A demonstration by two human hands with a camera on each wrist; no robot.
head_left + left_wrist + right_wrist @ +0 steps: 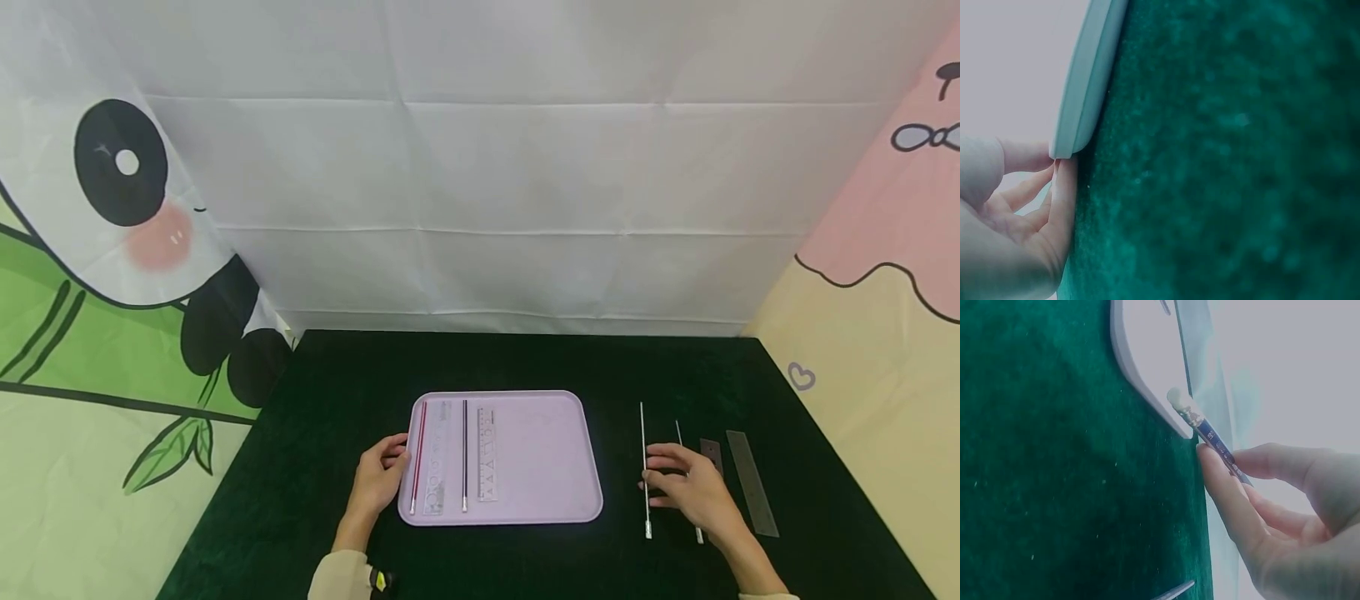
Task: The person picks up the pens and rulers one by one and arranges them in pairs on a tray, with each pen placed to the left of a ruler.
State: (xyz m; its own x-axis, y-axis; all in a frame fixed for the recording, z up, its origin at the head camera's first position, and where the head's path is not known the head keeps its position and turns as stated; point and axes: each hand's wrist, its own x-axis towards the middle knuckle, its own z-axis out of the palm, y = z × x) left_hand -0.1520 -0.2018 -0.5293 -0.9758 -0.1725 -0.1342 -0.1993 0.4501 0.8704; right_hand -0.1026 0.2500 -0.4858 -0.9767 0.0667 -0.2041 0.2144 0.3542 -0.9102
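The right hand (688,482) pinches, between thumb and fingertips, a slim blue-barrelled pencil with a silvery metal collar (1215,440), its white eraser (1177,397) pointing towards six o'clock. I can't tell whether its far tip touches the table. A second slender, pale stick (698,533) shows its ends past that hand at twelve and six, the middle hidden. At two o'clock from the hand, partly covered, is a short dark flat strip (711,450); farther off at three, a long greyish flat strip (752,483).

Well off at nine o'clock sits a pale lilac rectangular tray with rounded corners (543,458). The left hand (377,477) grips its rim at the tray's own nine o'clock, thumb and fingers close together. Inside, running inward from that side, lie a red pencil (418,458), a clear plastic stencil ruler (437,458), a dark pencil (465,454) and a shorter clear stencil ruler (487,454). Everything rests on a dark green cloth-covered table (525,358). At twelve hangs a creased white cloth (510,183).
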